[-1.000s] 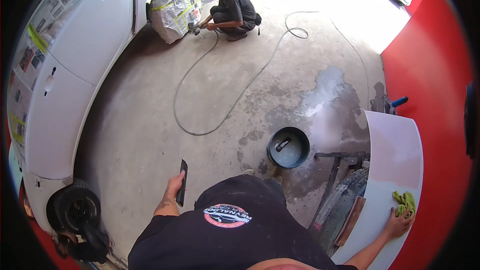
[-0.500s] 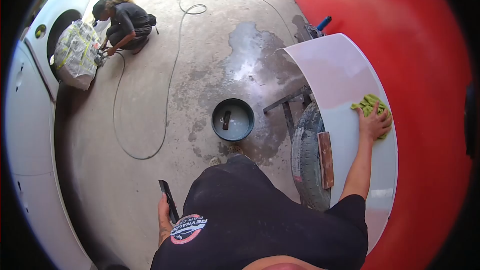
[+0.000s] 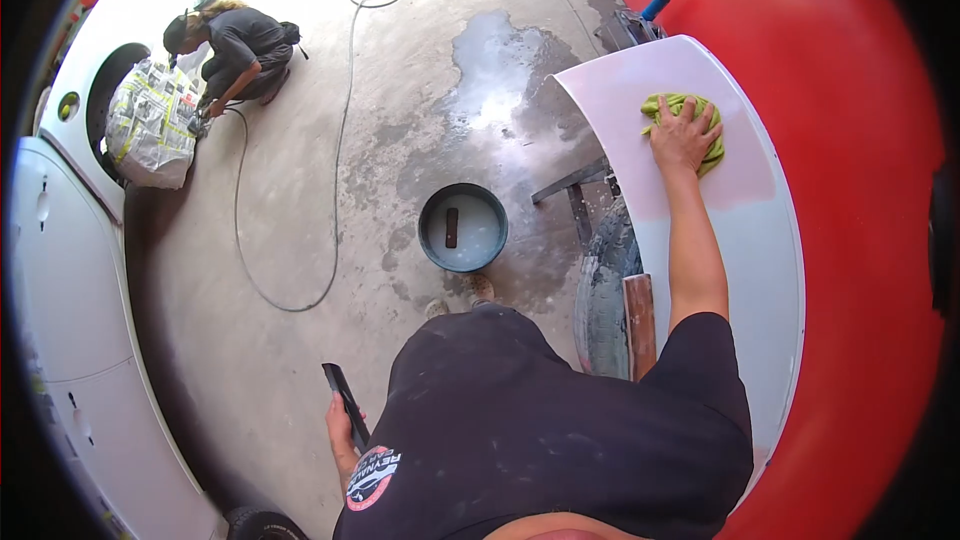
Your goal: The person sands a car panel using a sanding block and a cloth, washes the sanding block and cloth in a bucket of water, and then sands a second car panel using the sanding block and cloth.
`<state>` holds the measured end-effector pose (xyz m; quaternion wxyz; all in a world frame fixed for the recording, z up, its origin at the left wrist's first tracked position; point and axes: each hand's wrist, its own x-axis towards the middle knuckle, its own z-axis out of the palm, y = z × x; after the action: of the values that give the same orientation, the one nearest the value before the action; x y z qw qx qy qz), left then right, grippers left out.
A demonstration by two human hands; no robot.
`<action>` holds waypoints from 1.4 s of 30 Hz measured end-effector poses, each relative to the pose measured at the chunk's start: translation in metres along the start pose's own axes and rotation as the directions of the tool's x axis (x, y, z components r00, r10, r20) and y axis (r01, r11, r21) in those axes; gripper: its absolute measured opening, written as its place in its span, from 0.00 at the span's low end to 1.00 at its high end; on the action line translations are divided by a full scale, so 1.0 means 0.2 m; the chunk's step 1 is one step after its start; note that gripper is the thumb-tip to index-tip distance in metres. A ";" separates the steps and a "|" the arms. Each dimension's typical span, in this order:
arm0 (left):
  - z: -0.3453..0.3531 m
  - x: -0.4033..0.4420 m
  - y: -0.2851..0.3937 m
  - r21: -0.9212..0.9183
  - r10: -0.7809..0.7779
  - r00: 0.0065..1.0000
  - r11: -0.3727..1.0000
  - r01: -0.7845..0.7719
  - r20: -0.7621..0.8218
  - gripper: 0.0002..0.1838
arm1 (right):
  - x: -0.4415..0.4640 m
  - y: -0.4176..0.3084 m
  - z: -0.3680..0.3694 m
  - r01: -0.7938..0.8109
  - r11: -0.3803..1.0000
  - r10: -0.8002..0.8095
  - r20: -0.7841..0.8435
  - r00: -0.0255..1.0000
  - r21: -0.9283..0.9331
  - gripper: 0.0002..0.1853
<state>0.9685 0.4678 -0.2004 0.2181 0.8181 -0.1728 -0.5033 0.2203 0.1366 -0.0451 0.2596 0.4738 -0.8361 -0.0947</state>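
Low in the view, my left hand is closed round a long black flat tool, held away from the panel. On the right, my right hand presses a yellow-green cloth flat on the pinkish upper part of a curved white panel, fingers spread over the cloth. The panel rests over an old tyre, with a brown wooden block beside its inner edge.
A round dark tub of cloudy water holds a dark block. A co-worker crouches by a paper-wrapped wheel of the white car. A hose loops over the floor; a red wall stands right.
My right hand and the cloth have moved up the panel from its white part onto the pinkish area. The view has turned right. My left hand still holds the black tool.
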 end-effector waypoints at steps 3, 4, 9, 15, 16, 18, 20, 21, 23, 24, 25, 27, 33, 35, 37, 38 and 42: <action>0.03 -0.16 -0.02 0.102 0.094 0.995 0.991 -0.089 -0.046 0.29 | 0.15 -0.18 0.14 0.112 0.993 -0.111 -0.015 0.994 0.030 0.19; 0.03 -0.21 -0.05 0.118 0.101 0.993 0.989 -0.093 -0.062 0.29 | 0.19 -0.24 0.17 0.117 0.993 -0.118 0.009 0.993 0.027 0.18; 0.03 -0.52 -0.24 0.110 -0.055 0.965 0.990 0.085 -0.257 0.29 | 0.41 -0.58 0.29 0.162 0.980 -0.175 0.116 0.978 0.113 0.18; 0.00 -0.79 -0.66 0.109 -0.135 0.944 0.978 0.175 -0.302 0.31 | 0.53 -0.86 0.49 0.276 0.956 -0.290 0.180 0.940 0.097 0.18; -0.01 -0.84 -0.64 0.100 -0.160 0.939 0.975 0.198 -0.305 0.31 | 0.52 -0.83 0.42 0.288 0.952 -0.304 0.190 0.933 0.107 0.18; 0.02 -0.89 -0.56 0.081 -0.205 0.935 0.968 0.237 -0.288 0.32 | 0.50 -0.80 0.43 0.318 0.939 -0.335 0.152 0.930 0.128 0.17; 0.04 -0.87 -0.47 0.225 -0.191 0.932 0.937 0.266 -0.309 0.32 | 0.49 -0.76 0.58 0.365 0.919 -0.376 0.056 0.925 0.150 0.17; 0.01 -0.81 -0.52 0.248 -0.139 0.947 0.945 0.214 -0.290 0.32 | 0.43 -0.72 0.55 0.374 0.910 -0.374 -0.035 0.927 0.179 0.15; -0.08 -0.53 -0.87 -0.215 -0.161 0.968 0.969 0.118 -0.195 0.29 | 0.34 -0.66 0.50 0.396 0.899 -0.400 -0.017 0.916 0.186 0.14; -0.07 -0.53 -0.77 -0.142 -0.175 0.964 0.979 0.147 -0.202 0.28 | 0.28 -0.62 0.47 0.405 0.895 -0.411 -0.009 0.912 0.188 0.14; -0.04 -0.57 -0.50 -0.070 -0.185 0.961 0.982 0.174 -0.207 0.28 | 0.21 -0.58 0.45 0.409 0.889 -0.415 -0.012 0.910 0.206 0.13; -0.03 -0.49 -0.30 -0.028 -0.187 0.964 0.982 0.185 -0.191 0.27 | 0.06 -0.47 0.39 0.409 0.878 -0.418 -0.017 0.908 0.248 0.13; -0.20 0.04 -0.28 0.108 -0.034 0.998 0.993 0.040 -0.057 0.28 | -0.46 -0.08 0.11 0.375 0.874 -0.383 -0.038 0.923 0.308 0.22; -0.27 0.18 -0.26 0.222 0.047 0.999 0.974 -0.044 -0.010 0.29 | -0.60 0.05 0.05 0.346 0.893 -0.347 -0.048 0.937 0.288 0.23; -0.33 0.24 -0.21 0.224 0.097 0.995 0.970 -0.092 -0.015 0.30 | -0.72 0.18 -0.03 0.272 0.930 -0.274 -0.029 0.961 0.247 0.25; -0.36 0.26 -0.19 0.227 0.123 0.992 0.967 -0.116 -0.018 0.30 | -0.77 0.26 -0.04 0.230 0.946 -0.227 -0.041 0.973 0.229 0.25; -0.45 0.23 -0.17 0.113 0.105 0.994 0.988 -0.103 -0.018 0.30 | -0.98 0.58 -0.20 -0.018 1.000 0.019 -0.046 0.999 0.007 0.27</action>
<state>1.0723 0.4896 -0.2170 0.2001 0.8247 -0.2406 -0.4711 0.2379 0.3670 -0.0316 0.2781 0.4690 -0.8346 -0.0787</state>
